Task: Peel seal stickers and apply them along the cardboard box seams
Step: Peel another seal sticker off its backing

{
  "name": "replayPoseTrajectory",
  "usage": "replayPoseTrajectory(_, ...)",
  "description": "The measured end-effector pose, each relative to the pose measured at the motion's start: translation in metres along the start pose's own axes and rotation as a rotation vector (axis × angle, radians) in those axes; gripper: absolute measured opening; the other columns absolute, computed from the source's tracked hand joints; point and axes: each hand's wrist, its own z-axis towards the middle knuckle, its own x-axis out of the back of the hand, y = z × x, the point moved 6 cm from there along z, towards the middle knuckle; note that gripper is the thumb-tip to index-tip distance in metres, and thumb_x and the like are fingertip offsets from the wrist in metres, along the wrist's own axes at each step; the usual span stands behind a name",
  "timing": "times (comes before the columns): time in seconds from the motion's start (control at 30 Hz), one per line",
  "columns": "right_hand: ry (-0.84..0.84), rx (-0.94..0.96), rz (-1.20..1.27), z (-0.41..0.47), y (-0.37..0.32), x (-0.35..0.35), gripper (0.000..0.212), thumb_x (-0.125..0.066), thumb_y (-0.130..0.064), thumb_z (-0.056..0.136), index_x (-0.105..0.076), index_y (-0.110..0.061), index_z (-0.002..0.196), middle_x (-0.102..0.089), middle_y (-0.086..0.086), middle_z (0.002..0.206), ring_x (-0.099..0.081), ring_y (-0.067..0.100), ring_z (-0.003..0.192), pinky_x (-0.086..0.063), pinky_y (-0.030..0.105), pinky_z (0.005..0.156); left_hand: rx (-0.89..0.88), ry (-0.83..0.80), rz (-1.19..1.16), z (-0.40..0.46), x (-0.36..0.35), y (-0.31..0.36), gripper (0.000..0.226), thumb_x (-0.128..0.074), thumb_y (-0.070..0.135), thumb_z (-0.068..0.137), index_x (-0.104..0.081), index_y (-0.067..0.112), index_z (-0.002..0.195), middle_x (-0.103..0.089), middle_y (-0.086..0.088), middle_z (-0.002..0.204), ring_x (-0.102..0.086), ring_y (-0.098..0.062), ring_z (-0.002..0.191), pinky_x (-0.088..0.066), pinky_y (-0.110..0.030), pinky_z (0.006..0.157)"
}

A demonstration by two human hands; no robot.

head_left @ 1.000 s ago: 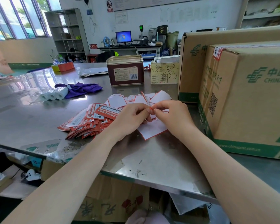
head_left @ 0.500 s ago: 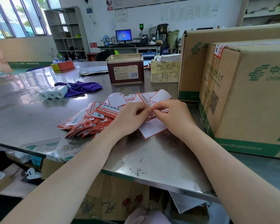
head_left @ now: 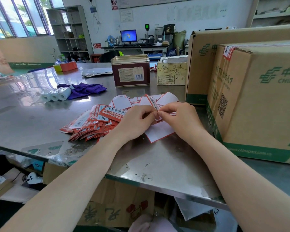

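Head view: a sticker (head_left: pixel 152 102) is pinched at frame centre between the fingertips of the left hand (head_left: pixel 137 120) and right hand (head_left: pixel 177 118), its long axis running up and slightly left; its lower end is hidden by the fingers. Loose stickers (head_left: pixel 90 123) are fanned left. A cardboard box (head_left: pixel 258 101) is cut off at right.

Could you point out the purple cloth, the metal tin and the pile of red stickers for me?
purple cloth (head_left: pixel 86 89): head view, middle of its crumpled folds.
metal tin (head_left: pixel 130 74): head view, front face, on the label.
pile of red stickers (head_left: pixel 92 124): head view, middle of the fanned stack.
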Motion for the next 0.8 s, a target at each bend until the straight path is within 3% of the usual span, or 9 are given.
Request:
replayPoseTrajectory(0.2, 0.045, -0.042, 0.025, 0.002, 0.004, 0.000, 0.018, -0.056, -0.017, 0.090, -0.071, -0.012, 0.097, -0.068, 0.000, 0.093, -0.056, 0.009, 0.083, -0.048, 0.025, 0.079, 0.033, 0.027, -0.042, 0.000, 0.000, 0.001, 0.022, -0.048, 0.017, 0.094, -0.068, 0.019, 0.085, -0.061, 0.011, 0.073, -0.053, -0.001, 0.070, -0.036, -0.011, 0.063)
replayPoseTrajectory(0.37, 0.137, -0.165, 0.159, 0.004, 0.011, 0.009, 0.014, -0.053, -0.016, 0.088, -0.064, -0.016, 0.079, -0.056, -0.010, 0.070, -0.050, 0.005, 0.069, -0.041, 0.018, 0.060, 0.125, 0.157, -0.108, 0.001, 0.010, -0.004, 0.024, -0.049, 0.014, 0.089, -0.062, 0.018, 0.069, -0.059, 0.010, 0.067, -0.053, -0.005, 0.067, -0.040, -0.018, 0.061)
replayPoseTrajectory(0.5, 0.197, -0.331, 0.435, 0.002, 0.018, 0.012, 0.023, -0.052, -0.020, 0.089, -0.062, -0.019, 0.068, -0.066, 0.005, 0.080, -0.061, 0.022, 0.086, -0.052, 0.036, 0.080, 0.216, 0.278, -0.147, 0.002, 0.017, -0.011, 0.024, -0.048, 0.016, 0.089, -0.063, 0.011, 0.071, -0.060, 0.005, 0.066, -0.058, -0.017, 0.071, -0.047, -0.028, 0.065)
replayPoseTrajectory(0.6, 0.186, -0.424, 0.605, 0.001, 0.020, 0.009, 0.021, -0.054, -0.023, 0.090, -0.062, -0.021, 0.071, -0.067, 0.003, 0.085, -0.064, 0.024, 0.092, -0.054, 0.041, 0.088, 0.294, 0.352, -0.234, 0.001, 0.020, -0.017, 0.025, -0.047, 0.017, 0.091, -0.060, 0.009, 0.071, -0.057, 0.000, 0.067, -0.058, -0.015, 0.065, -0.040, -0.019, 0.051)
replayPoseTrajectory(0.7, 0.189, -0.475, 0.730, 0.002, 0.023, 0.008, 0.016, -0.056, -0.023, 0.088, -0.061, -0.021, 0.073, -0.066, 0.004, 0.085, -0.065, 0.024, 0.089, -0.055, 0.043, 0.087, 0.385, 0.429, -0.368, -0.002, 0.024, -0.027, 0.024, -0.046, 0.018, 0.091, -0.061, 0.008, 0.075, -0.058, -0.004, 0.068, -0.055, -0.007, 0.054, -0.037, -0.015, 0.042)
replayPoseTrajectory(0.8, 0.194, -0.475, 0.872, 0.002, 0.023, 0.009, 0.012, -0.055, -0.019, 0.086, -0.061, -0.016, 0.076, -0.064, 0.006, 0.088, -0.061, 0.019, 0.087, -0.055, 0.034, 0.084, 0.428, 0.423, -0.335, -0.003, 0.024, -0.031, 0.028, -0.045, 0.020, 0.091, -0.058, 0.011, 0.068, -0.057, -0.004, 0.064, -0.052, -0.005, 0.047, -0.038, -0.017, 0.042)
